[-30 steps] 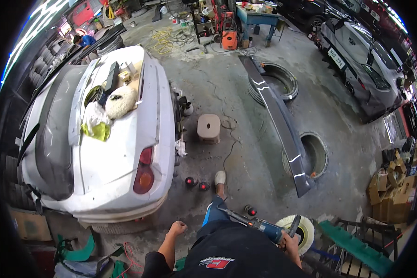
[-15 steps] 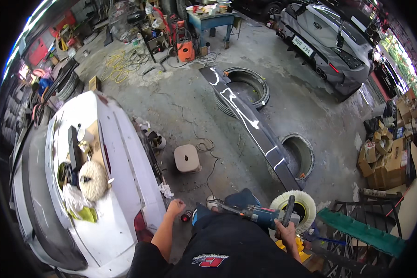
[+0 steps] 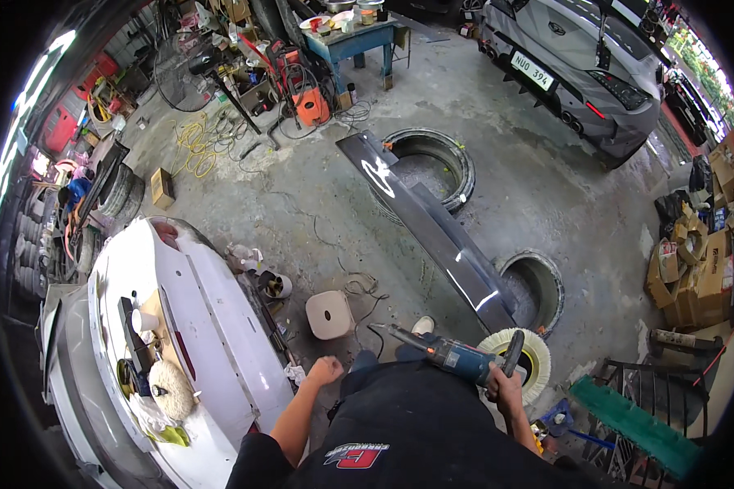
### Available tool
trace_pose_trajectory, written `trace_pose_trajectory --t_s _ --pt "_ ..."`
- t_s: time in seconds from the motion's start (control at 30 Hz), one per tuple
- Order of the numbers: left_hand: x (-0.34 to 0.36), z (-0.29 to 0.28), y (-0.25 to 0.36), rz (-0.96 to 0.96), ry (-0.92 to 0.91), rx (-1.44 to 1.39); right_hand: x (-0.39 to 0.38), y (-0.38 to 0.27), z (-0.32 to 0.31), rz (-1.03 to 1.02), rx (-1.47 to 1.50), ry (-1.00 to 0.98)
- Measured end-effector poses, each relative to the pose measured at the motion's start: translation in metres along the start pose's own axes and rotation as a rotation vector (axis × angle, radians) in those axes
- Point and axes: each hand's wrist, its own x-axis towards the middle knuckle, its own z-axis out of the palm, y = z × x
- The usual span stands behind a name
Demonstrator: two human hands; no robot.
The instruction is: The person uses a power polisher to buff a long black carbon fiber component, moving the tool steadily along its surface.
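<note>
My right hand [image 3: 506,389] grips the D-shaped handle of a blue-and-black electric polisher [image 3: 462,359], held level in front of my body. Its round white wool pad [image 3: 543,368] sits beyond that hand, just past the near end of a long glossy dark-grey car panel [image 3: 432,232]. The panel lies across two flat tyres [image 3: 467,175] and carries bright white streaks. My left hand [image 3: 326,371] is closed loosely in the air, with nothing visible in it, between the white car part [image 3: 220,326] and a beige stool [image 3: 329,315].
A second wool pad [image 3: 171,391], cup and cloths lie on the white car part. A cord [image 3: 373,308] trails over the floor by the stool. Cardboard boxes [image 3: 697,277] and a green strip [image 3: 628,424] are at right. A grey car [image 3: 575,73] and blue table [image 3: 355,42] stand farther off.
My view has shifted, with the white car part now lower. The polisher stays in my right hand, its body slightly left. My left hand has moved a little right. The panel's bright streaks changed shape.
</note>
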Motion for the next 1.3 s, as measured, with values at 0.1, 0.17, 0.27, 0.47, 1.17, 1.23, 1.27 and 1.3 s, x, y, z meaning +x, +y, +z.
trace_pose_trajectory --t_s 0.1,0.17,0.27,0.47,1.17,1.23,1.27,1.3 --pt "-0.034 0.004 -0.001 -0.065 -0.459 0.23 0.017 -0.023 0.005 0.041 0.02 0.023" --pt "-0.051 -0.008 0.021 -0.078 -0.712 -0.082 0.03 -0.029 0.005 0.022 0.005 0.046" --pt "-0.078 -0.039 0.061 -0.124 -0.606 -0.499 0.038 -0.034 0.017 0.03 -0.006 0.061" --pt "-0.065 -0.054 0.025 -0.199 -0.61 -0.561 0.032 -0.036 0.052 0.035 -0.047 0.182" --pt "0.167 -0.19 0.051 0.278 -0.274 0.243 -0.017 0.005 0.17 -0.059 -0.306 0.393" --pt "0.188 -0.174 0.094 0.468 -0.307 -0.014 -0.019 0.0 0.185 -0.106 -0.393 0.353" --pt "0.194 -0.161 0.111 0.496 -0.397 -0.065 -0.019 -0.005 0.19 -0.156 -0.478 0.307" --pt "0.199 -0.147 0.127 0.526 -0.489 -0.116 -0.021 -0.007 0.186 0.022 -0.551 0.257"
